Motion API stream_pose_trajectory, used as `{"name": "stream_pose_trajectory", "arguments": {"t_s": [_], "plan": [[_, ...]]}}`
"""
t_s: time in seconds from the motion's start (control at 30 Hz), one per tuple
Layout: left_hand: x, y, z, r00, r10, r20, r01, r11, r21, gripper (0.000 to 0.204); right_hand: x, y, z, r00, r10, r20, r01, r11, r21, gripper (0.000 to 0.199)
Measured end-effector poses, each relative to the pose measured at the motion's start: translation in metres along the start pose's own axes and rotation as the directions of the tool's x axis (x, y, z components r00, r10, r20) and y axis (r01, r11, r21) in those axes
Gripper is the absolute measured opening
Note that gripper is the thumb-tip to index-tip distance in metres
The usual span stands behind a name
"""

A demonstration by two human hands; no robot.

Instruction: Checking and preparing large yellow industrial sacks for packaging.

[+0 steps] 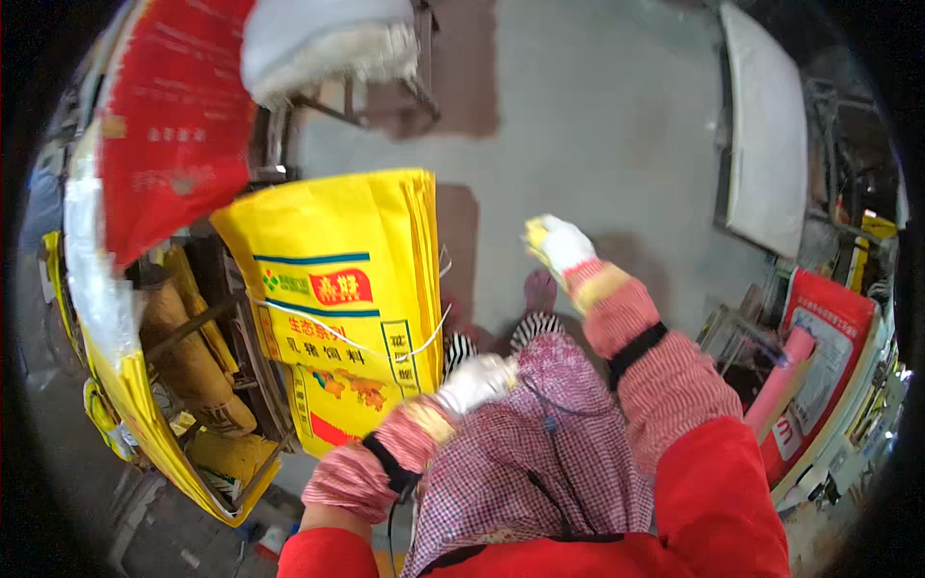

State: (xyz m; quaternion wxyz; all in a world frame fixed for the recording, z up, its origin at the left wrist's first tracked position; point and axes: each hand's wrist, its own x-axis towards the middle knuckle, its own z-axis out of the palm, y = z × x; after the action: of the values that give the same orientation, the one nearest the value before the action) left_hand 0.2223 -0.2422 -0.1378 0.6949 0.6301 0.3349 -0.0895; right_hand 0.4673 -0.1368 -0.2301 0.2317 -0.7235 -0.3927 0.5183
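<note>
My left hand (479,382), in a white glove, is closed beside the lower right edge of a bundle of yellow printed sacks (318,226). Whether it grips anything I cannot make out. A thin white string (371,353) runs across the bundle, its loose ends curling past the right edge. My right hand (564,245), also in a white glove, is held out ahead over the grey floor, its fingers curled together. Yellow shows at its fingertips, and I cannot tell whether that is the glove or something held.
To the left, a rack (198,318) holds rolled and folded sacks beside red sheeting (178,125). A white-covered stool (332,48) stands at the far left. On the right are a white-topped table (766,135), a pink roll (782,380) and a red printed panel (833,323).
</note>
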Motion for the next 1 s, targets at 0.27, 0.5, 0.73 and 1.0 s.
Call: {"name": "stream_pose_trajectory", "arguments": {"t_s": [0.27, 0.5, 0.73, 1.0], "plan": [[-0.039, -0.059, -0.152, 0.632, -0.497, -0.595, 0.169, 0.837, -0.520, 0.029, 0.031, 0.082, 0.189, 0.665, 0.594, 0.453, -0.747, 0.538, 0.391, 0.022], [-0.017, -0.073, -0.094, 0.913, -0.227, -0.338, 0.397, 0.681, 0.615, 0.029, 0.024, 0.155, 0.254, 0.549, 0.660, 0.512, -0.831, 0.493, 0.256, 0.026], [0.007, -0.146, -0.046, 0.874, -0.282, -0.396, 0.476, 0.333, 0.814, 0.052, 0.068, 0.163, 0.276, 0.843, 0.049, 0.536, -0.055, 0.998, -0.006, 0.029], [-0.019, -0.081, -0.065, 0.928, -0.123, -0.353, 0.352, 0.604, 0.715, 0.043, 0.079, 0.107, 0.265, 0.473, 0.635, 0.611, -0.878, 0.399, 0.265, 0.037]]}}
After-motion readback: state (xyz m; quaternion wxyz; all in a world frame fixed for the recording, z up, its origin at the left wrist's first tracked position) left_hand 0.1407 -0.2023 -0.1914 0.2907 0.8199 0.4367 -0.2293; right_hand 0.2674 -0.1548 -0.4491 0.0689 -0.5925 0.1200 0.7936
